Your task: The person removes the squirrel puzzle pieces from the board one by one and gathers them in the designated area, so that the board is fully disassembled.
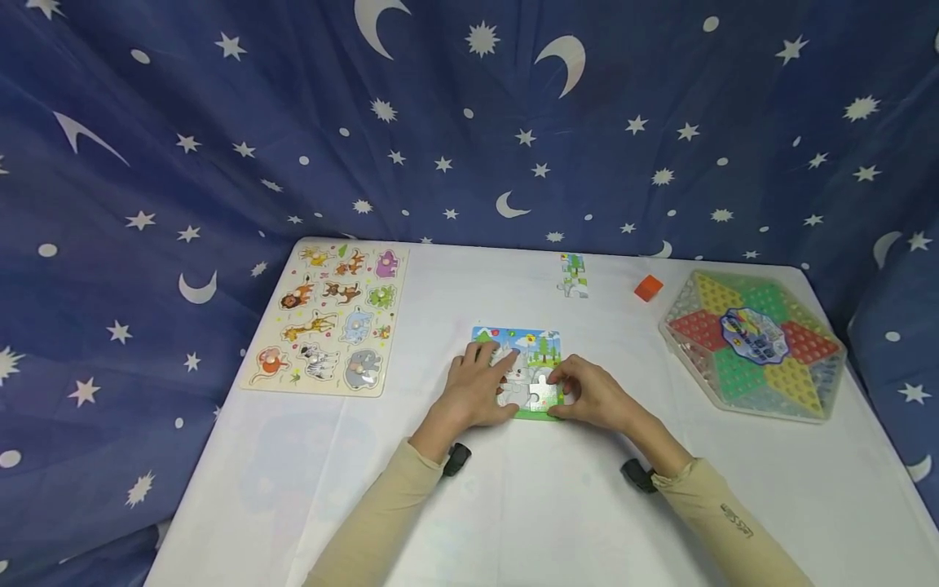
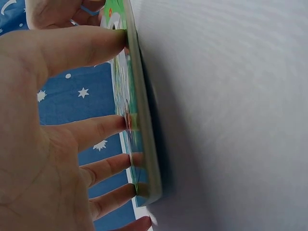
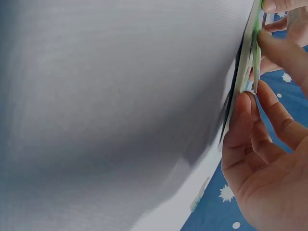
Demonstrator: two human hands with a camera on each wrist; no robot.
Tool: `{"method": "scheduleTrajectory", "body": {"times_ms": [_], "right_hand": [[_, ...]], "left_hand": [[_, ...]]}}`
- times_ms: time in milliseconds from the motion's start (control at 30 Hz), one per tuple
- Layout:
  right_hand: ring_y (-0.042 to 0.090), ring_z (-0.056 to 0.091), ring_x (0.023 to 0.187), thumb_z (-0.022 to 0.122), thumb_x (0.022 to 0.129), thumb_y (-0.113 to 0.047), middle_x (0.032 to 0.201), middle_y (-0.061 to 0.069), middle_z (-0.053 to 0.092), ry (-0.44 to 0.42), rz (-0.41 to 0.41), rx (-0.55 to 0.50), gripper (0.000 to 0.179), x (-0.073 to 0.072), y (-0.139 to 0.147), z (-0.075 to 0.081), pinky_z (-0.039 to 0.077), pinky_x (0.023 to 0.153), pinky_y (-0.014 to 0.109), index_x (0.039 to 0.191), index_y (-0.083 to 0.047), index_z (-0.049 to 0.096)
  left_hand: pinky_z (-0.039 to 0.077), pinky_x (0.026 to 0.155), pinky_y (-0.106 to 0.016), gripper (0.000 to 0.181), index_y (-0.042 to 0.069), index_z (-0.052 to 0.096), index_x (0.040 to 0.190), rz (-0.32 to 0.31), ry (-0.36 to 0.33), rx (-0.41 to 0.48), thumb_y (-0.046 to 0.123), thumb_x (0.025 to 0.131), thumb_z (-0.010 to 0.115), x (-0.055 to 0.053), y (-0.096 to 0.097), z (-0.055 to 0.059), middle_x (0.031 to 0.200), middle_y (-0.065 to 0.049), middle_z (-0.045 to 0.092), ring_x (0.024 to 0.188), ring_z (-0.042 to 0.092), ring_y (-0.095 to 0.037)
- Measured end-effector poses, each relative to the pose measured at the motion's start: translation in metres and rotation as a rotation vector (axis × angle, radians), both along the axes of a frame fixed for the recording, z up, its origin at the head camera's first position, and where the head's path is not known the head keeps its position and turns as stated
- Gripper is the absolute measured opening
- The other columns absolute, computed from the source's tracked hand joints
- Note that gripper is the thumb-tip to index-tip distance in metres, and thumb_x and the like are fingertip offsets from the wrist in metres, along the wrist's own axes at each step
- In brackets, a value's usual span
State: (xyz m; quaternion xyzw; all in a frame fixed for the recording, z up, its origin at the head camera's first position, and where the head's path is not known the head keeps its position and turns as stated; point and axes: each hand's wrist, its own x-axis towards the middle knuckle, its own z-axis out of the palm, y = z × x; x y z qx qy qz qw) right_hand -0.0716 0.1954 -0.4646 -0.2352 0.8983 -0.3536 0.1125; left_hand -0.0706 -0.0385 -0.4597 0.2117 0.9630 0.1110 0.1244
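Note:
A jigsaw puzzle with a rabbit and trees lies on the white table between the hands. My left hand rests over its left part, fingers spread and fairly straight. In the left wrist view, the fingertips of that hand touch the puzzle's face close to its thick edge. At the lower right corner, my right hand pinches a jigsaw piece by its right side. The right wrist view shows this piece edge-on, slightly raised off the board, between thumb and fingers. The left hand covers the puzzle's left middle.
Several joined jigsaw pieces lie behind the puzzle, with an orange block to their right. A wooden animal puzzle board is at the left. On the right sits a hexagonal Chinese checkers box. A starry blue curtain hangs behind the table.

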Motion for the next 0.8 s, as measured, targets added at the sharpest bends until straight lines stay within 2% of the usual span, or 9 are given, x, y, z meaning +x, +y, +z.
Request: {"method": "scheduleTrajectory", "body": {"times_ms": [167, 500, 800], "right_hand": [[0.015, 0.056, 0.077, 0.092, 0.065, -0.008, 0.09, 0.001, 0.059, -0.017, 0.033, 0.017, 0.045, 0.001, 0.0, 0.003, 0.047, 0.067, 0.026, 0.101, -0.005, 0.065], [0.016, 0.058, 0.076, 0.089, 0.068, -0.007, 0.092, 0.002, 0.061, 0.011, 0.069, 0.018, 0.042, -0.003, 0.002, 0.007, 0.047, 0.065, 0.025, 0.103, -0.002, 0.067], [0.021, 0.061, 0.077, 0.088, 0.068, -0.003, 0.095, 0.009, 0.062, 0.039, 0.025, -0.05, 0.043, -0.018, 0.01, 0.01, 0.048, 0.062, 0.025, 0.106, 0.0, 0.067]], "left_hand": [[0.036, 0.1, -0.045, 0.081, 0.023, 0.037, 0.154, 0.001, 0.003, -0.003, 0.054, 0.085, 0.066, 0.0, 0.0, -0.001, 0.153, -0.008, 0.03, 0.137, 0.026, -0.028], [0.036, 0.099, -0.045, 0.08, 0.023, 0.038, 0.154, -0.004, 0.016, 0.0, 0.055, 0.085, 0.066, 0.0, -0.001, 0.0, 0.153, -0.009, 0.031, 0.137, 0.026, -0.029], [0.036, 0.099, -0.044, 0.081, 0.023, 0.037, 0.154, -0.006, 0.002, 0.005, 0.054, 0.085, 0.066, 0.001, -0.001, 0.0, 0.153, -0.009, 0.031, 0.136, 0.026, -0.029]]}}
